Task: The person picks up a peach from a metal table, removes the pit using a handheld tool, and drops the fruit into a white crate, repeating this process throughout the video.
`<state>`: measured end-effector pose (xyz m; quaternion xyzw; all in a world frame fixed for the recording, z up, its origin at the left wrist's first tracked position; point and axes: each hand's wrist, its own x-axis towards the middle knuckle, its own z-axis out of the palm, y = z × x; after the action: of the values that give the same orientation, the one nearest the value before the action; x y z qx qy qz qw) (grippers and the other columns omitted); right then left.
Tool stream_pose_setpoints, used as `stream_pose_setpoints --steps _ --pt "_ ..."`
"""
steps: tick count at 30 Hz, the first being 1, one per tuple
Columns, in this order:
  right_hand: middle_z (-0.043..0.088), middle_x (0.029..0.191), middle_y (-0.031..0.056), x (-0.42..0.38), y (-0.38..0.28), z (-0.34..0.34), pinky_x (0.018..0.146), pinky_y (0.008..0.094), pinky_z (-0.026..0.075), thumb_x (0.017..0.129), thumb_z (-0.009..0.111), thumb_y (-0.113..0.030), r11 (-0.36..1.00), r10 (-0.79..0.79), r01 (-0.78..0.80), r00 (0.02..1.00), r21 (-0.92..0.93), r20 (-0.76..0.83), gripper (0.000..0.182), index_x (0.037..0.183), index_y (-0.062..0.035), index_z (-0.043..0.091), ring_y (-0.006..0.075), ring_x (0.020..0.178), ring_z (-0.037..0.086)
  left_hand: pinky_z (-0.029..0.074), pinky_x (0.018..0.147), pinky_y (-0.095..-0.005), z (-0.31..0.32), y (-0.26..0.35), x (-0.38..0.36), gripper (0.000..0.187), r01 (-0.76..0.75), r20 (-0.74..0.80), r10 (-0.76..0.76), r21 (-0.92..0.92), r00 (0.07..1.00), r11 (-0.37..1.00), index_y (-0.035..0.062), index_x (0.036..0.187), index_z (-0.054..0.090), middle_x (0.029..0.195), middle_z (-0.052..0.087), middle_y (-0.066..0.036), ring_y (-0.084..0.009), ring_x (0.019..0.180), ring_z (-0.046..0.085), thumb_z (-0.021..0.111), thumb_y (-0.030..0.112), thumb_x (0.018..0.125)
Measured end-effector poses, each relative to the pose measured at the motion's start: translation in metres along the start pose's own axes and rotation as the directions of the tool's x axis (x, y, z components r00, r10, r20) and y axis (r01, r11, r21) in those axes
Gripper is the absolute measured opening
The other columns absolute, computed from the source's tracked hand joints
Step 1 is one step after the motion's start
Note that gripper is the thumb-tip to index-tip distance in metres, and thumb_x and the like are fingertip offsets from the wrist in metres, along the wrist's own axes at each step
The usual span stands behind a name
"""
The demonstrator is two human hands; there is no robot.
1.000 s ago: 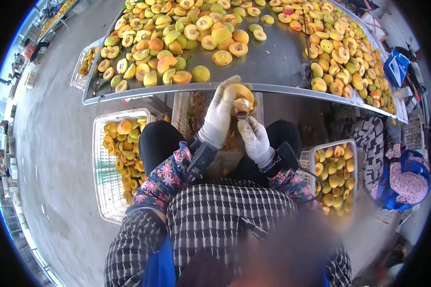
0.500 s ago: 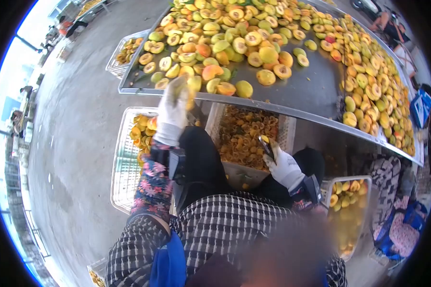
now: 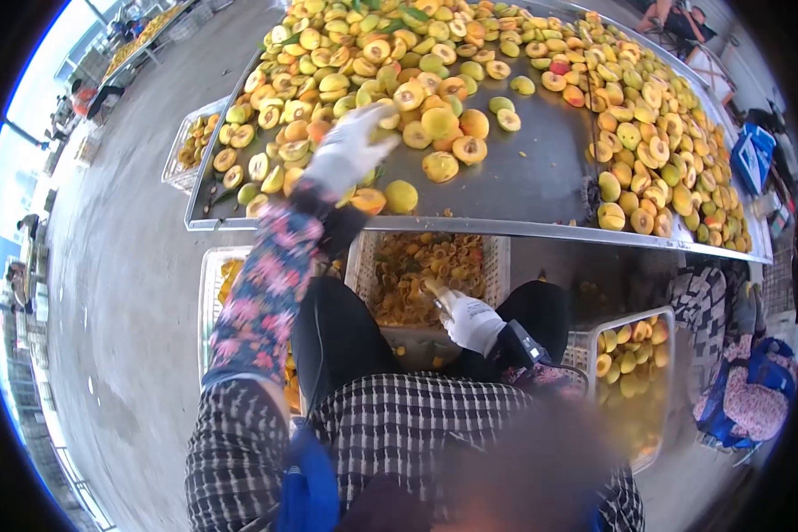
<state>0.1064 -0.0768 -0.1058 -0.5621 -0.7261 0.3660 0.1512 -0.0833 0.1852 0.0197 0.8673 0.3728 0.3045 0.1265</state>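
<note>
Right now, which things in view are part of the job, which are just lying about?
In the job: left hand, over the fruit halves; metal table; right hand; crate of scraps near it.

Apparently lying about: blue bag-like item, right; pink patterned fabric, lower right.

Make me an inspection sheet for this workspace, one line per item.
Surface: metal table, bare patch between two heaps.
Job's things: halved stone fruit heaped on the table; fruit scraps in the middle crate below.
Clutter: green leaves among the fruit.
Hands: left hand, gloved, at the left heap, grip unclear; right hand, gloved, by the scraps, grip unclear.
Cables: nothing clearly seen.
Surroundings: concrete floor; seated person in the left background.
</note>
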Motion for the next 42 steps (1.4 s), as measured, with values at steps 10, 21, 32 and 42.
stream_pose_setpoints --steps 10,21,32,42 --pt "0.063 0.100 0.0269 -0.006 -0.015 -0.024 0.083 0.0459 0.047 0.089 0.058 -0.024 0.975 0.133 -0.132 0.991 0.179 0.010 0.057 0.139 -0.0043 0.037 0.0421 0.093 0.061 0.052 0.084 -0.0394 0.110 0.021 0.072 0.039 0.059 0.134 -0.033 -0.196 0.990 0.979 0.0185 0.123 0.058 0.112 0.059 -0.009 -0.0287 0.100 0.061 0.062 0.016 0.084" --pt "0.061 0.085 0.0245 0.000 -0.072 -0.103 0.064 0.0451 0.047 0.092 0.056 -0.015 0.930 -0.193 0.354 0.690 0.092 -0.698 0.027 0.113 -0.0006 0.048 0.0443 0.077 0.060 0.053 0.066 -0.0320 0.031 0.119 -0.050 0.049 0.352 0.455 -0.398 -0.884 0.796 -0.306 0.0080 0.126 0.053 0.104 0.066 -0.007 -0.0209 0.085 0.064 0.037 0.046 0.099" --pt "0.061 0.079 0.0241 0.000 -0.096 -0.090 0.060 0.0494 0.046 0.092 0.055 -0.017 0.971 -0.082 0.212 0.726 0.109 -0.683 0.023 0.106 -0.0013 0.044 0.0450 0.073 0.060 0.048 0.092 -0.0317 0.043 0.151 -0.071 0.044 0.115 0.126 -0.465 -0.992 0.876 -0.051 -0.0012 0.127 0.050 0.111 0.060 -0.013 -0.0209 0.104 0.059 0.034 0.032 0.102" --pt "0.062 0.077 0.0258 -0.008 -0.098 -0.083 0.061 0.0506 0.049 0.090 0.056 -0.023 0.999 -0.032 0.003 0.828 -0.053 -0.560 0.034 0.110 0.0014 0.044 0.0423 0.070 0.062 0.053 0.075 -0.0344 0.041 0.145 -0.080 0.043 0.240 0.206 -0.479 -0.971 0.853 0.009 0.0013 0.120 0.052 0.103 0.064 -0.014 -0.0212 0.094 0.060 0.030 0.034 0.102"
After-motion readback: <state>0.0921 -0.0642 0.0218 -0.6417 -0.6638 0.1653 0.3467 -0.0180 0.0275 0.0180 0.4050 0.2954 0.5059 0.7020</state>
